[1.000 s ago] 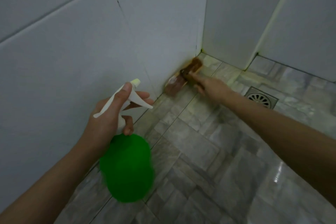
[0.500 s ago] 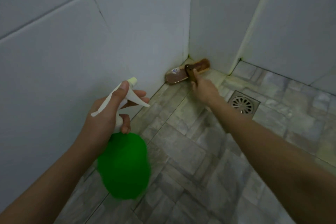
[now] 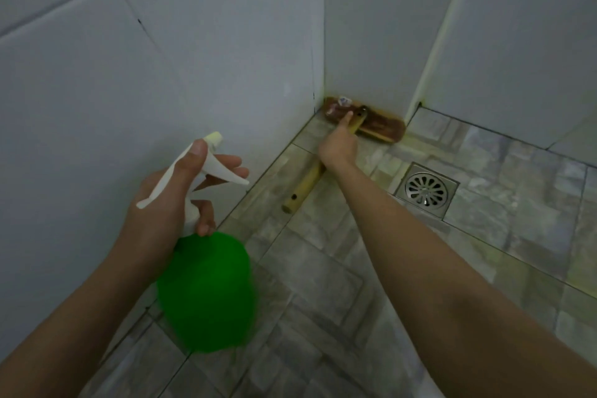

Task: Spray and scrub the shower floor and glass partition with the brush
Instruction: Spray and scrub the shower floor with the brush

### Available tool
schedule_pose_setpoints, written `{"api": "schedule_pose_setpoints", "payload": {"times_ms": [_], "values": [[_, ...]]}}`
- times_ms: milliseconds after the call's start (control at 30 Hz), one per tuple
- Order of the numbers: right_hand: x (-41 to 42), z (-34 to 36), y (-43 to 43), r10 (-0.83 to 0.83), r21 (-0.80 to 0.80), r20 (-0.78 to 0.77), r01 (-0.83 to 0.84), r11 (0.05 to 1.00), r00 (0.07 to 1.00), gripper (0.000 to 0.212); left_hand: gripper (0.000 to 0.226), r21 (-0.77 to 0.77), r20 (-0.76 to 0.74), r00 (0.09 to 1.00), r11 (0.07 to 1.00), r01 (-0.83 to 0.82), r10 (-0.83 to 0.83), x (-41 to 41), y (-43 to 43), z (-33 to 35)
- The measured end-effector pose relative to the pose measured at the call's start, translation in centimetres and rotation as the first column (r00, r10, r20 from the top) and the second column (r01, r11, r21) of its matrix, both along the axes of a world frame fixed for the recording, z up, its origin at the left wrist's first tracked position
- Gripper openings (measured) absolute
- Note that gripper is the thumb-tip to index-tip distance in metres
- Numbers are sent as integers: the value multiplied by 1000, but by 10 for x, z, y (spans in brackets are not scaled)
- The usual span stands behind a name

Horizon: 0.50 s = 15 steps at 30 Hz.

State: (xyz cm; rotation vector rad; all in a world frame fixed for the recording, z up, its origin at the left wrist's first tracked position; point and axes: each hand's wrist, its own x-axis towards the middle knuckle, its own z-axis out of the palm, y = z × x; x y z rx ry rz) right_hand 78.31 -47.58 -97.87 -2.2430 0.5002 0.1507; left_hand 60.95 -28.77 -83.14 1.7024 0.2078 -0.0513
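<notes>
My left hand (image 3: 168,203) grips the neck of a green spray bottle (image 3: 206,291) with a white trigger head, thumb on top and fingers by the trigger; the nozzle points toward the corner. My right hand (image 3: 339,149) grips the wooden handle of a scrub brush (image 3: 381,128), index finger stretched along it. The brush head lies on the grey tiled floor (image 3: 323,268), pressed into the corner along the base of the far wall. The handle's free end sticks out below my hand.
White tiled walls (image 3: 161,74) close the corner on the left and at the back. A square metal floor drain (image 3: 426,189) sits right of my right forearm. Yellowish staining runs along the grout at the wall base.
The brush head has swung from lying along the left wall to lying along the far wall in the corner. The view has shifted; the spray bottle stays held in place.
</notes>
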Motion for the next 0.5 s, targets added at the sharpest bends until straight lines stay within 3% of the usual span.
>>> {"api": "schedule_pose_setpoints", "payload": {"times_ms": [233,367,433,500], "values": [[-33,-3,-57,176,-45,-22,-177,983,984,66,94,-25,1,1000,1000,-3,3,-3,3,0],[-61,-6,-127,161,-163,37,-153,975,986,63,75,-55,-17,1000,998,-2,1,-14,10,6],[-63,1,-139,335,-206,-1,-328,922,942,60,58,-66,-37,999,998,-16,14,-17,13,8],[-62,10,-126,557,-271,-55,-550,790,829,63,49,-50,-54,998,999,-20,17,-19,11,8]]}}
